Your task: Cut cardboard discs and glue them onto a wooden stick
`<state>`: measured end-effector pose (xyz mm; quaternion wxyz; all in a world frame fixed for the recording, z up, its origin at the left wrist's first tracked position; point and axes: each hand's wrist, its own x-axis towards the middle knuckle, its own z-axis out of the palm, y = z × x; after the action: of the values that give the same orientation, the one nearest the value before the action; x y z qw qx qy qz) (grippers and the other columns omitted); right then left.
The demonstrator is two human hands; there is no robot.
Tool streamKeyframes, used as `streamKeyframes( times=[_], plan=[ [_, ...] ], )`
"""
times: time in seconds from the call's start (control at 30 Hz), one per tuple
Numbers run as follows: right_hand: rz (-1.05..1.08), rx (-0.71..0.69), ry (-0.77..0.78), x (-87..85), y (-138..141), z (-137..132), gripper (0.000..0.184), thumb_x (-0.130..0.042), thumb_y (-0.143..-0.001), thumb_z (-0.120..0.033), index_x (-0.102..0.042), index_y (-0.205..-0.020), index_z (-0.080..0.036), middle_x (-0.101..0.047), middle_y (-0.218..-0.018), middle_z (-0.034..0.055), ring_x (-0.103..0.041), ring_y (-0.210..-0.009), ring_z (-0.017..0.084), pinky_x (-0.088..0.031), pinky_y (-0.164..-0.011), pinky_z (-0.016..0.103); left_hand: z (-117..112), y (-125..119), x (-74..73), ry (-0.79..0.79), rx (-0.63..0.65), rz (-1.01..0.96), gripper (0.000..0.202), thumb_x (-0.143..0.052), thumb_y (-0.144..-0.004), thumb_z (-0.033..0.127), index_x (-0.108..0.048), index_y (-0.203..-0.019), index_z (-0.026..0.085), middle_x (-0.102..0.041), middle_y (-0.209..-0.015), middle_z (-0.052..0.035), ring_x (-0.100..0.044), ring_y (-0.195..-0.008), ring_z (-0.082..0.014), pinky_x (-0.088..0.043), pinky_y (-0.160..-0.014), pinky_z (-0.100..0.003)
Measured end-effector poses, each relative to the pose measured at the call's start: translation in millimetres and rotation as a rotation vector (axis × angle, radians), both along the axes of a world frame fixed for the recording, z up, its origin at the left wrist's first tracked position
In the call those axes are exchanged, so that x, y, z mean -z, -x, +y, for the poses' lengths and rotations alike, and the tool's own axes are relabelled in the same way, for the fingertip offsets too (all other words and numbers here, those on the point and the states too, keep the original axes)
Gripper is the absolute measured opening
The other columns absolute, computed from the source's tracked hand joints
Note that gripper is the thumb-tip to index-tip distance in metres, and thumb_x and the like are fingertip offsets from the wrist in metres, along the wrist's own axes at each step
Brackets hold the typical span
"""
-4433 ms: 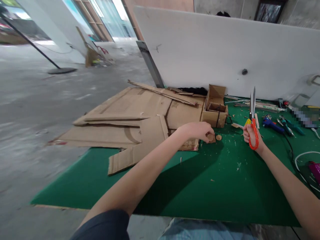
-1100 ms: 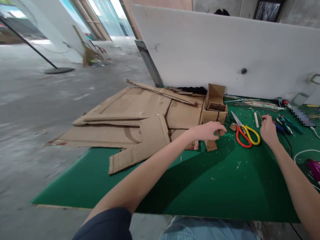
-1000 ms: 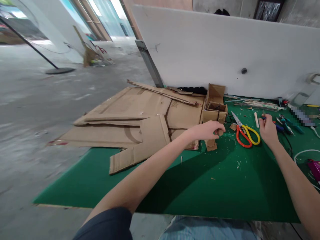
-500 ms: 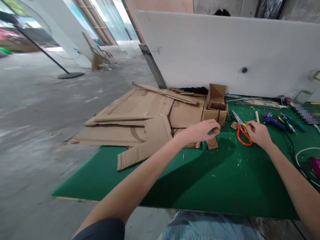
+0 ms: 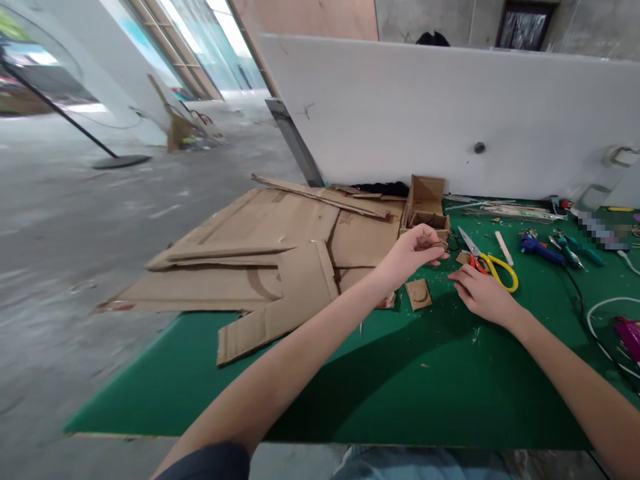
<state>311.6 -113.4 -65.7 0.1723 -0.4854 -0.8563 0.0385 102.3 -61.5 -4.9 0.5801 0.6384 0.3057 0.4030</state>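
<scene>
Left hand (image 5: 419,248) — fingertips pinching a small cardboard piece (image 5: 440,245); cardboard square (image 5: 419,294) below them. Right hand (image 5: 484,295) — fingers pinching a thin item (image 5: 449,277), scissors (image 5: 483,257) just beyond.

Open green tabletop (image 5: 450,400) on the near side, with obstacles behind and to both sides.
A wide path runs along the front, below the right hand (image 5: 480,293). A small cardboard square (image 5: 413,302) sits between the forearms. A cardboard box (image 5: 427,187) stands behind the left hand (image 5: 423,247); scissors (image 5: 469,241) lie just beyond the right. Cardboard sheets (image 5: 305,273) crowd the left, a blue glue gun (image 5: 539,248) the right.
</scene>
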Motion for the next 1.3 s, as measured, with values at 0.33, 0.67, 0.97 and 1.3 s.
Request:
streamKeyframes(
  times=[0.33,0.67,0.97,1.3],
  plan=[
    [0.092,-0.098,-0.017,1.9,3.8,-4.1,0.033,-0.039,-0.099,-0.029,-0.065,-0.118,-0.022,-0.067,-0.106,0.0098,-0.066,-0.095,0.022,-0.054,-0.080,0.036,1.5,-0.7,0.2,0.155,-0.070,-0.137,0.027,-0.067,-0.080,0.025,-0.054,-0.102,0.017,-0.064,-0.091,-0.0020,-0.067,-0.093,-0.0159,-0.052,-0.085,-0.035],
    [0.292,-0.075,-0.198,-6.5,-4.6,-0.2,0.026,-0.046,-0.097,-0.033,-0.069,-0.095,-0.021,-0.071,-0.094,0.0085,-0.066,-0.090,0.021,-0.053,-0.084,0.037,5.3,0.6,3.6,-0.001,-0.237,-0.058,0.035,-0.069,-0.078,0.026,-0.063,-0.112,0.021,-0.059,-0.087,-0.0003,-0.057,-0.079,-0.0117,-0.050,-0.068,-0.025],
    [-0.388,0.453,0.102,-24.7,-23.4,-4.6,0.023,-0.054,-0.091,-0.031,-0.062,-0.104,-0.014,-0.067,-0.099,0.0187,-0.067,-0.085,0.030,-0.049,-0.063,0.036,0.1,-1.0,-3.0,-0.001,-0.254,-0.057,0.024,-0.071,-0.076,0.024,-0.064,-0.098,0.017,-0.063,-0.084,-0.0021,-0.059,-0.077,-0.0124,-0.050,-0.068,-0.027],
    [-0.225,0.527,0.240,-15.6,-35.5,10.1,0.053,-0.052,-0.077,-0.011,-0.046,-0.130,-0.011,-0.068,-0.098,0.0180,-0.068,-0.077,0.027,-0.043,-0.059,0.031,-0.7,-5.4,-1.1,0.044,-0.240,-0.208,0.023,-0.073,-0.075,0.030,-0.056,-0.084,0.017,-0.061,-0.077,0.0003,-0.060,-0.073,-0.0111,-0.049,-0.065,-0.024]
  ],
)
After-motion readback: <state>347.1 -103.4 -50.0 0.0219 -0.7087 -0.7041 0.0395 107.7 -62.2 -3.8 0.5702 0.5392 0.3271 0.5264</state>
